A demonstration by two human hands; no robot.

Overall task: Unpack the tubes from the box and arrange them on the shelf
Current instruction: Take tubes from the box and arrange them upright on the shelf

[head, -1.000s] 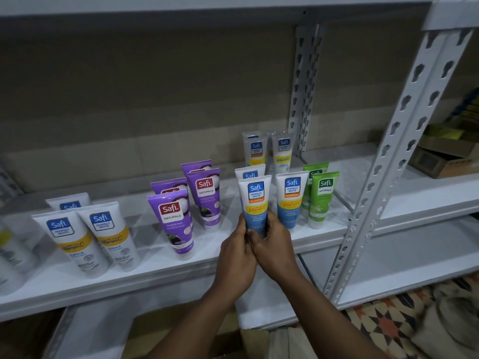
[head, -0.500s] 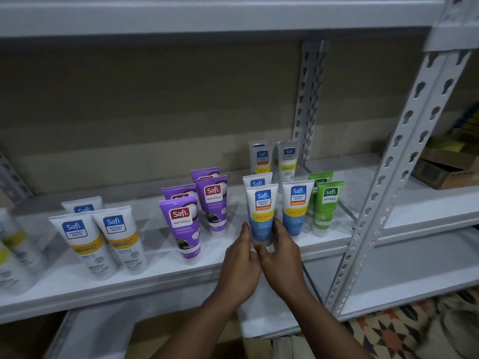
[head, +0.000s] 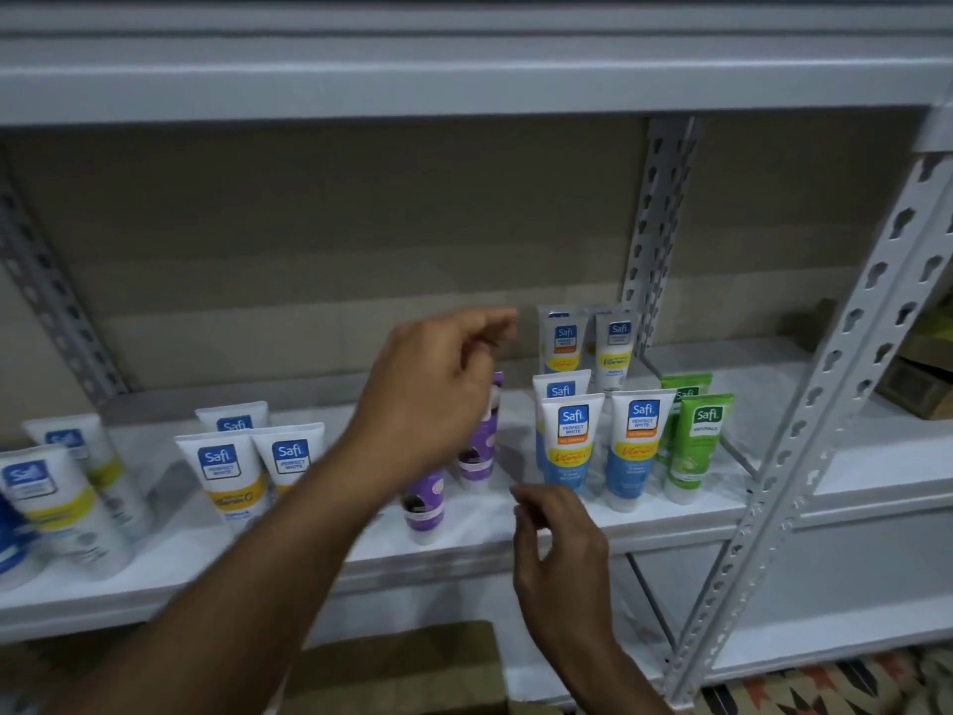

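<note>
Tubes stand cap-down on the white shelf [head: 515, 528]. A blue-and-white tube [head: 570, 441] stands at the front beside a matching one [head: 637, 446]. Green tubes [head: 696, 441] are to their right, purple tubes [head: 479, 446] to their left, and yellow-banded white tubes [head: 227, 472] further left. My left hand [head: 433, 394] hovers raised in front of the purple tubes, fingers loosely curled, holding nothing. Lower down, my right hand [head: 562, 539] floats just off the shelf's front edge below the blue tube, fingers relaxed and empty. A cardboard box [head: 412, 663] shows under the shelf.
A perforated grey upright [head: 804, 430] stands at the right of this bay. Two more tubes [head: 588, 343] stand at the back by the rear post. Brown boxes [head: 918, 374] sit on the neighbouring shelf at the right. A patterned mat [head: 825, 683] lies on the floor.
Both hands have let go of the front blue-and-white tube, which stays standing. My left hand has risen up and left in front of the purple tubes; my right hand has drawn back.
</note>
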